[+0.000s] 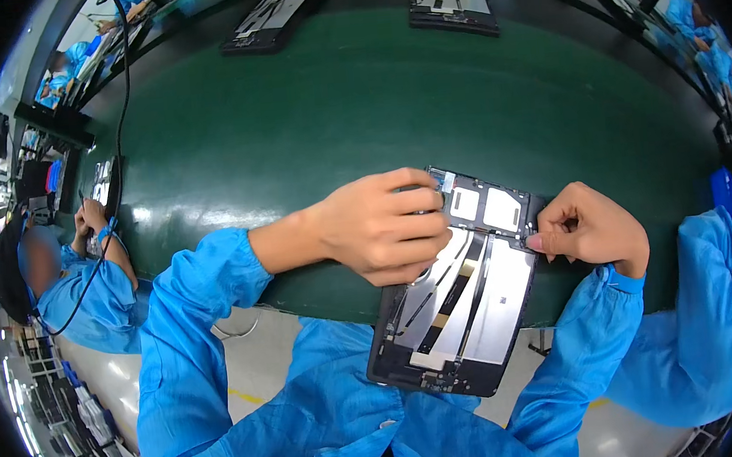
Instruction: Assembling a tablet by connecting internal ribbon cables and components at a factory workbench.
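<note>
An opened tablet [497,304] lies at a slant in front of me, its lower end reaching past the table's near edge. Its inside faces up: silver plates, dark ribbon cables and a narrow circuit board at the lower end. My left hand [387,227] is over its upper left side with curled, closed fingers. Their tips are partly hidden, so what they hold cannot be made out. At the right edge, my right hand [593,223] is closed, thumb and bent fingers gripping the tablet's rim near the middle.
Two more opened tablets [276,16] [451,0] lie at the far side of the green table [356,100]. A black cable [124,84] hangs at the left. Co-workers in blue sit left [87,293] and right [692,323], the right one's sleeve close to my right arm.
</note>
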`<state>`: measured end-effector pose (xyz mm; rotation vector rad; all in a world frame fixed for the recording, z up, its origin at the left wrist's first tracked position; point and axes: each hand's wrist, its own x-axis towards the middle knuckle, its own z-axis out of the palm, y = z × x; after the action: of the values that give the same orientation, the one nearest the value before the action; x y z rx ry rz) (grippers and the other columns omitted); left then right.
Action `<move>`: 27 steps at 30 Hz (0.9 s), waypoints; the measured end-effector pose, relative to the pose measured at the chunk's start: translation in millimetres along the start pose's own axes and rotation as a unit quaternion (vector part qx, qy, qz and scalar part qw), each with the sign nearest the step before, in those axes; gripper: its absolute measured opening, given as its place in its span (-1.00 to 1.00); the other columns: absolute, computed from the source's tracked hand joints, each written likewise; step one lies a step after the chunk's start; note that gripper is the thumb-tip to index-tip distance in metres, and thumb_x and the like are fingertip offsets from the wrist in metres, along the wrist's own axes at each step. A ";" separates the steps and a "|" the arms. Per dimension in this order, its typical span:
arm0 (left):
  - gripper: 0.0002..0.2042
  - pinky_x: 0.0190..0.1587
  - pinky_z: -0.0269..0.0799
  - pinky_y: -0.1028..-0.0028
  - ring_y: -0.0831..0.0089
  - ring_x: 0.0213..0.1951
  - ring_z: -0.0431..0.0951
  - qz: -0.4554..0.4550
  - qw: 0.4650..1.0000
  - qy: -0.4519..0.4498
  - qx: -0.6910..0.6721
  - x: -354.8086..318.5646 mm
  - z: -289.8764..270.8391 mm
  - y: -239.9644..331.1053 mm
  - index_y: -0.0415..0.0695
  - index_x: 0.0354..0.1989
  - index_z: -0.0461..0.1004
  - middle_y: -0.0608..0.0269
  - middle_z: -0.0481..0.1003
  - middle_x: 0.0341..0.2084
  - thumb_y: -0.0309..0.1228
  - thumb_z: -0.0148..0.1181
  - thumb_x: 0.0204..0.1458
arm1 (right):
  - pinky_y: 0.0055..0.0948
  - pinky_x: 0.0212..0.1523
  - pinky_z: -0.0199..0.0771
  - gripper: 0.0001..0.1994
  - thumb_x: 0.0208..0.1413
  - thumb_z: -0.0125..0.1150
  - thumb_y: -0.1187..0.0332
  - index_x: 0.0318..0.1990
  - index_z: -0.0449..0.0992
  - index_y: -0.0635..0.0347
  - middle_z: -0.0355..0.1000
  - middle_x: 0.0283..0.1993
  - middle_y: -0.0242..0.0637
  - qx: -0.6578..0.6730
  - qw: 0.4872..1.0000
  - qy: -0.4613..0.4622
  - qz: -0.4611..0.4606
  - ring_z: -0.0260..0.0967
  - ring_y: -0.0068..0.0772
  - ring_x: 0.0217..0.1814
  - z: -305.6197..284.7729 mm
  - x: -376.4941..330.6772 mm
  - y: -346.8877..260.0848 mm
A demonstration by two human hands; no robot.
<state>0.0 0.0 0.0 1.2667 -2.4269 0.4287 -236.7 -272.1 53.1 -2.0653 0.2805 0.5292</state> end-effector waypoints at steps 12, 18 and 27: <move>-0.71 0.38 0.39 -0.13 -0.10 0.28 0.50 -0.037 0.962 0.017 -0.268 43.3 14.8 10.3 -0.04 -0.04 0.79 -0.03 0.58 0.19 -0.23 0.27 0.19 | -0.43 -0.52 0.31 -0.65 0.29 0.51 0.18 -0.43 0.79 0.30 0.60 -0.59 -0.32 -0.009 0.999 -0.014 0.040 0.46 -0.57 -0.61 -8.0 -7.9 2.8; -0.79 0.22 0.41 0.00 -0.05 0.16 0.54 -0.036 0.942 0.073 -0.326 40.0 26.2 18.3 -0.16 -0.15 0.75 0.01 0.60 0.05 -0.37 0.33 0.10 | -0.43 -0.49 0.42 -0.68 0.30 0.51 0.25 -0.42 0.79 0.32 0.66 -0.53 -0.27 0.033 0.999 -0.021 0.021 0.55 -0.56 -0.55 -5.8 -10.1 8.7; -0.83 0.08 0.47 -0.03 -0.12 0.10 0.61 -0.038 0.933 0.073 -0.350 45.7 25.8 25.4 -0.19 -0.39 0.57 -0.09 0.58 -0.07 -0.35 0.28 0.18 | -0.42 -0.49 0.45 -0.69 0.29 0.53 0.25 -0.42 0.79 0.33 0.68 -0.52 -0.28 0.017 0.998 -0.047 0.028 0.56 -0.57 -0.54 -7.7 -9.6 6.3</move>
<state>-49.9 -29.9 -4.5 0.9531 -2.0911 -0.3393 -245.7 -282.0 56.4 -1.9974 0.2912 0.6487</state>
